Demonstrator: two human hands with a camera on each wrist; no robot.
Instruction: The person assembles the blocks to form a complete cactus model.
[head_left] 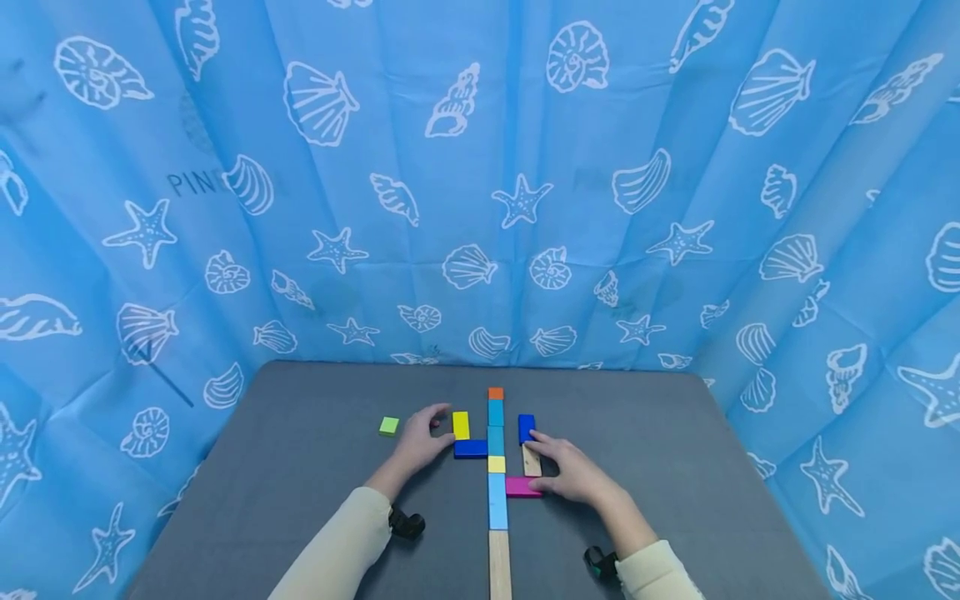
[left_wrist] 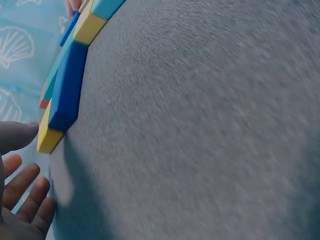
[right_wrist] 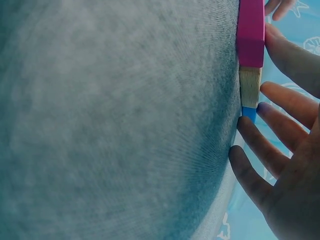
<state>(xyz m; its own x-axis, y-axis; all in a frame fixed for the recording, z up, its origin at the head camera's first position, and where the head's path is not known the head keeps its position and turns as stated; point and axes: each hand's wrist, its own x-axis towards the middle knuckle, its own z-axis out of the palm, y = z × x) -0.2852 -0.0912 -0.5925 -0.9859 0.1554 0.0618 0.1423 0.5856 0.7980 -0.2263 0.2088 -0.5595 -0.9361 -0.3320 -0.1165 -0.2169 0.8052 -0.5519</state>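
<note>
My left hand (head_left: 422,442) lies beside a yellow block (head_left: 461,426) and a dark blue block (head_left: 474,449), thumb close to their outer side. In the left wrist view its fingers (left_wrist: 31,200) are spread with nothing between them. The fingers of my right hand (head_left: 576,472) are extended along a natural wood block (head_left: 532,461), the thumb at a magenta block (head_left: 519,487). Its fingertips (right_wrist: 267,89) touch or nearly touch these blocks. Another dark blue block (head_left: 527,427) continues beyond the wood one. Both side branches flank a central column of blocks, including a light blue one (head_left: 497,500).
The column runs from a long wood block (head_left: 499,567) to an orange block (head_left: 496,393) at the far end. A light green block (head_left: 388,427) lies alone at the left. Behind the grey table (head_left: 315,467) hangs a blue shell-print curtain (head_left: 420,108).
</note>
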